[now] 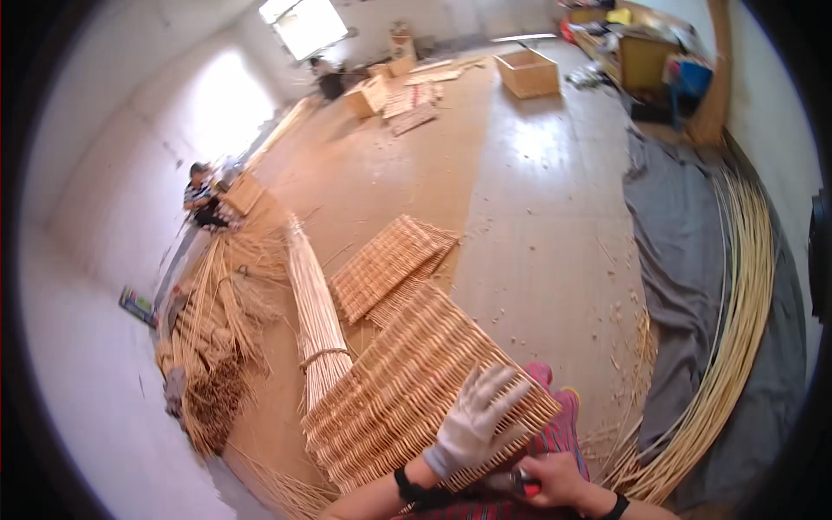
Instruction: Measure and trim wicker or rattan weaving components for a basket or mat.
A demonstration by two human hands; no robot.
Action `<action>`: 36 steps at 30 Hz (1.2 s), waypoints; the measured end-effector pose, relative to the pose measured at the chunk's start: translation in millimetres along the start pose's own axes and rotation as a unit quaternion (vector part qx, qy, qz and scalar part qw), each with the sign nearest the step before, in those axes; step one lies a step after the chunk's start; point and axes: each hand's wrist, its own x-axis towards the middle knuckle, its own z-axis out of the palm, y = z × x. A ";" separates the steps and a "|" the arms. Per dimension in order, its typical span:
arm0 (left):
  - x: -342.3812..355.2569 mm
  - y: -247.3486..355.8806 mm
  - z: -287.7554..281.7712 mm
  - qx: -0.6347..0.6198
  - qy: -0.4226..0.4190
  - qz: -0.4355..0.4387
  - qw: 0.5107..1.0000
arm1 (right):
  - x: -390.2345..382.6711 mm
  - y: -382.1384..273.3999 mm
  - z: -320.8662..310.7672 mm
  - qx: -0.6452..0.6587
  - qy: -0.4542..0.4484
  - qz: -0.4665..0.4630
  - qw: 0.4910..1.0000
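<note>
A woven wicker panel (407, 373) leans across my lap, tilted, its right edge lined with rod ends. My left hand (477, 412), in a white work glove, lies on the panel near that edge with its fingers spread. Just below the panel's lower right corner, my bare right hand (555, 479) is closed round a hand tool (525, 483) with a red and black handle. The tool's working end is mostly hidden by the panel, so its exact kind cannot be made out. Two more woven panels (394, 264) lie overlapped on the floor beyond.
Left of the panel lies a tied bundle of pale rods (314, 303); loose rods and brown material (217, 347) pile by the wall. Long rods (737, 321) rest on grey cloth (676, 260) at right. Two people (204, 198) sit farther off, near wooden boxes (527, 74).
</note>
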 end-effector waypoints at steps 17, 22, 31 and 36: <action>-150.5 -38.1 1.1 0.115 -0.013 -0.161 0.980 | 44.7 -50.5 3.5 0.006 0.117 -0.030 0.993; -154.0 -38.0 0.8 0.091 0.007 -0.157 0.983 | 43.6 -54.8 8.6 -0.037 0.141 -0.036 0.989; -155.8 -40.2 2.6 0.089 0.024 -0.144 0.985 | 41.1 -46.1 11.2 -0.021 0.118 -0.050 0.992; -157.0 -39.1 2.0 0.089 0.022 -0.148 0.985 | 38.0 -45.9 10.8 -0.025 0.122 -0.034 0.992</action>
